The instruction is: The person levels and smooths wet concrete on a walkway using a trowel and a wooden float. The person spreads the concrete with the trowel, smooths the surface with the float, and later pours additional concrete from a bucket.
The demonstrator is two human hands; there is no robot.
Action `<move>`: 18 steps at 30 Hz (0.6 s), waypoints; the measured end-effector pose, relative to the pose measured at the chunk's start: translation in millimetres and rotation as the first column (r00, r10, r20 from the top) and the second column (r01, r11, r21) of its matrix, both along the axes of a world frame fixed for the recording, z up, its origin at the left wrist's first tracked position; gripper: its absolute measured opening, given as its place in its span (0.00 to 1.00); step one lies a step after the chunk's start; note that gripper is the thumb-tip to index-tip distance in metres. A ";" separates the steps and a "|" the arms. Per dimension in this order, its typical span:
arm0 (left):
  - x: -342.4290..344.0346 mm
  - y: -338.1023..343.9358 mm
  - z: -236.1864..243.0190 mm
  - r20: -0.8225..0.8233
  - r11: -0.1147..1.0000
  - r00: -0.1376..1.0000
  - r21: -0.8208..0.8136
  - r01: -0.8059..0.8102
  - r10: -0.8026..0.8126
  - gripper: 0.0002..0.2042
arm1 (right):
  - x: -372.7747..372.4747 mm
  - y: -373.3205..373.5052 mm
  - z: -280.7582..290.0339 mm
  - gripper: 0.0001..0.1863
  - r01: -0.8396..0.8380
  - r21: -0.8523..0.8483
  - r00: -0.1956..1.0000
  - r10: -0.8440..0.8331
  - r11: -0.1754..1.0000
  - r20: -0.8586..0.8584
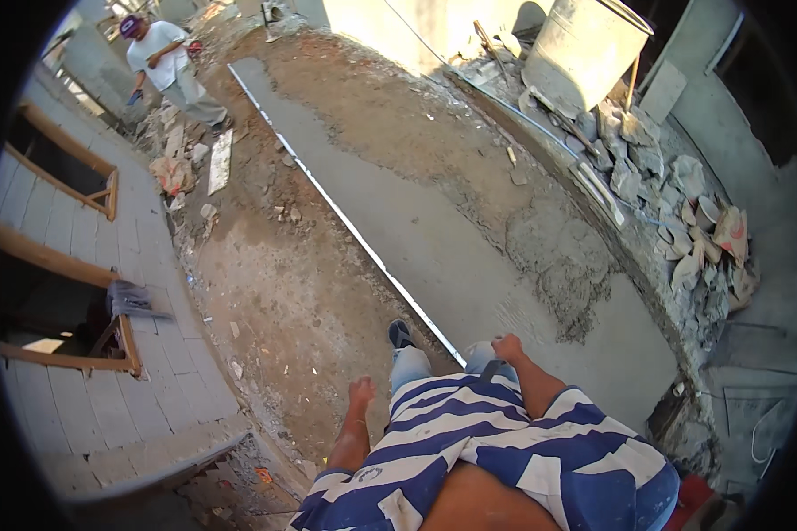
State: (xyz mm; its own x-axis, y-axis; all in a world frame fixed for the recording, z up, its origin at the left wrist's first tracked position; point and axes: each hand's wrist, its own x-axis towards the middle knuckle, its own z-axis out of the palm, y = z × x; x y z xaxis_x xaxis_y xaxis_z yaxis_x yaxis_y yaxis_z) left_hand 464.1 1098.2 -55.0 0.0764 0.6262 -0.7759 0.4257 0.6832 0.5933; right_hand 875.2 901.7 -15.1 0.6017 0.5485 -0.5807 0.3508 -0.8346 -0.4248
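Observation:
My left hand (361,389) hangs at my left side above the bare dirt, its fingers curled in, and I see nothing in it. In front of my right thigh is my right hand (507,347), fingers closed. A small dark flat piece (490,370) shows just beside that hand, against my striped shirt; whether I grip it I cannot tell. A long white-edged straight strip (354,229) runs from my legs to the far left. Along its right side lies a smooth band of wet grey concrete (434,232), with a rougher heap of mortar (562,265) on it.
A person (164,62) in a white shirt and cap stands far left near a pale board (221,162). A block wall (164,354) with wooden window frames borders the left. Rubble (629,159), torn sacks (731,234) and a large drum (584,53) line the right.

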 end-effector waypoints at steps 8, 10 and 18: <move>135.3 350.9 71.2 -0.154 0.968 0.980 0.197 0.155 -0.125 0.18 | 158.7 52.4 -0.7 0.16 0.546 0.234 0.830 -0.558 0.804 -0.018; 194.3 387.9 68.2 -0.142 0.986 0.988 0.145 0.087 -0.066 0.22 | 200.0 25.2 -53.8 0.16 0.640 0.211 0.760 -0.650 0.739 -0.029; 488.8 464.6 39.4 -0.265 0.936 0.911 0.066 0.345 -0.317 0.27 | 358.7 -8.2 -231.2 0.13 0.945 -0.179 0.270 -0.962 0.274 -0.049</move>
State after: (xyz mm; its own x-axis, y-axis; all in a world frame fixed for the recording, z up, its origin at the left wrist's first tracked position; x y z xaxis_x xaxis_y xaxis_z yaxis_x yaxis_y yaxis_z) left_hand 952.9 1562.9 -15.5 0.1092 0.6793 -0.7257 0.7582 0.4152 0.5028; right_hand 1233.9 893.5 -246.3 0.5726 -0.4294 -0.6983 -0.7729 -0.5668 -0.2852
